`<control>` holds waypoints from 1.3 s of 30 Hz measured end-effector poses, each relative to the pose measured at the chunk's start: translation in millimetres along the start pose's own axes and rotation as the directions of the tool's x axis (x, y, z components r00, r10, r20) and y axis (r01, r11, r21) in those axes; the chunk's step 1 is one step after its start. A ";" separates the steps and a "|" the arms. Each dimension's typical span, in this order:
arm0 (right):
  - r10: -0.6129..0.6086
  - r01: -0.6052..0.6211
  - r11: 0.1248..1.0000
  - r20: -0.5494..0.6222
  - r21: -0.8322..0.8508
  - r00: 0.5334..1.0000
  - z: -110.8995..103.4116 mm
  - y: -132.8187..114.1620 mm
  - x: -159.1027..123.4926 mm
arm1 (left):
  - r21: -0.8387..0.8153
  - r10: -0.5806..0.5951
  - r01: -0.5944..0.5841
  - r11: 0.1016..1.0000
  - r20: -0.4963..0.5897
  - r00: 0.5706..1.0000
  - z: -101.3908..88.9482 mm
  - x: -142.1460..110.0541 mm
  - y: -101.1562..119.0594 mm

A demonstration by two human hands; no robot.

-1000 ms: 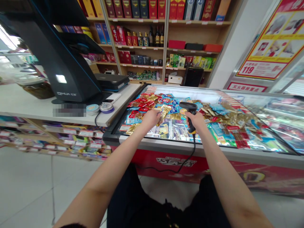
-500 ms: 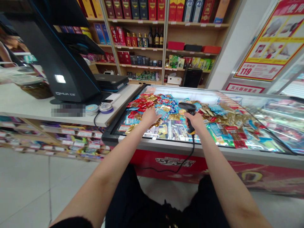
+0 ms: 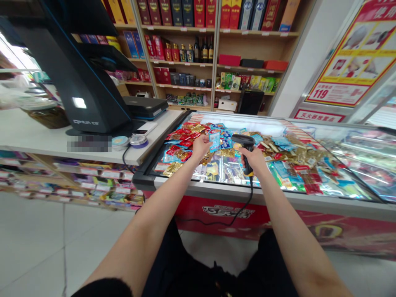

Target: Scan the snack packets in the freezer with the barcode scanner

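Note:
Between the fingers of my left hand [image 3: 201, 147] is a light-blue snack packet [image 3: 214, 141], raised slightly and tilted towards the scanner. My right hand [image 3: 253, 160] is wrapped round the grip of a black barcode scanner [image 3: 243, 141]. The scanner's head points left, towards the packet, with a gap between them. A black cable [image 3: 251, 194] hangs from its handle. Around my left hand lie red packets [image 3: 181, 135] and gold packets [image 3: 173, 168] on the glass top of a chest freezer [image 3: 198, 178]. More brown and blue packets [image 3: 297, 159] are spread to the right of the scanner.
A black checkout terminal [image 3: 89, 95] stands on the white counter [image 3: 37, 134] at left, with round tubs [image 3: 138, 141] near its edge. Behind the freezer rise shelves [image 3: 185, 62] of boxes and bottles. A poster [image 3: 352, 57] hangs at right.
My left hand has moved right and up a little, and the light-blue packet now stands more upright in its fingers. My right hand and the scanner have hardly moved.

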State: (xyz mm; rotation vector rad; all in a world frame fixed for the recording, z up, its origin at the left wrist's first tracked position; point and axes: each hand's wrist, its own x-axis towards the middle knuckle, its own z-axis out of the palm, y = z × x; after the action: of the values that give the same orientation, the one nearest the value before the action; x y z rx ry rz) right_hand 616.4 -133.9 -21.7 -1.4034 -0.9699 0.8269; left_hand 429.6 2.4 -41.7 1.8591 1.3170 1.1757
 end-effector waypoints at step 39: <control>-0.016 0.017 1.000 0.049 -0.016 0.999 14.1 -5.1 -10.0 | 0.053 0.074 -0.067 0.996 -0.159 0.985 37.7 -10.0 -4.9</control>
State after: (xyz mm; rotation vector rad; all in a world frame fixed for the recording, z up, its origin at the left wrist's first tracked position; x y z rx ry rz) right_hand 599.2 -137.4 -18.1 -1.3931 -1.0265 0.8457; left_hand 459.9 -3.9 -66.1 1.8914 1.3866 1.3668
